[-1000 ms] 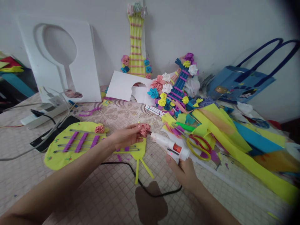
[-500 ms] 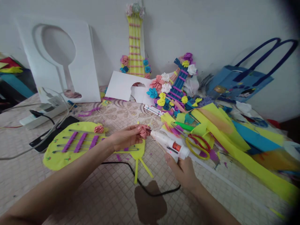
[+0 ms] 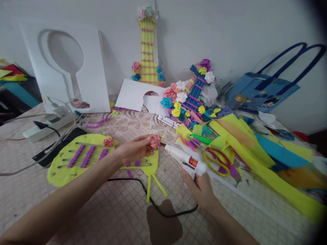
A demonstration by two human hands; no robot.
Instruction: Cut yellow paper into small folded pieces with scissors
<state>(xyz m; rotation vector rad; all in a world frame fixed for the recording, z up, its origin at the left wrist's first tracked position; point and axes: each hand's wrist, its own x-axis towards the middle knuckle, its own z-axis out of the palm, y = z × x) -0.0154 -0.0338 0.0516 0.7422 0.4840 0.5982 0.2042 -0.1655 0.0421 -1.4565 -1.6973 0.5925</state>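
Between the fingertips of my left hand (image 3: 134,149) is a pink paper flower (image 3: 155,141), held above the neck of a yellow paper guitar (image 3: 68,143). My right hand (image 3: 200,189) grips a white hot glue gun (image 3: 182,157), its dark nozzle pointing left at the flower's edge; whether they touch I cannot tell. Another pink flower (image 3: 108,141) sits on the guitar's upper edge. Purple strips (image 3: 87,156) cross dark lengthwise strings on its body, and part of the neck is hidden behind my left hand and forearm.
Yellow-handled scissors (image 3: 216,164) lie among paper strips (image 3: 245,163) on the right. A power strip (image 3: 48,126) with cables is at left. Behind stand a white cut-out board (image 3: 93,68), decorated guitars (image 3: 148,51) and a blue bag (image 3: 255,90). A black cord (image 3: 143,187) runs in front.
The flower has turned and shifted slightly left and up in my left hand, leaving more of the nozzle showing. The glue gun stays almost where it was.
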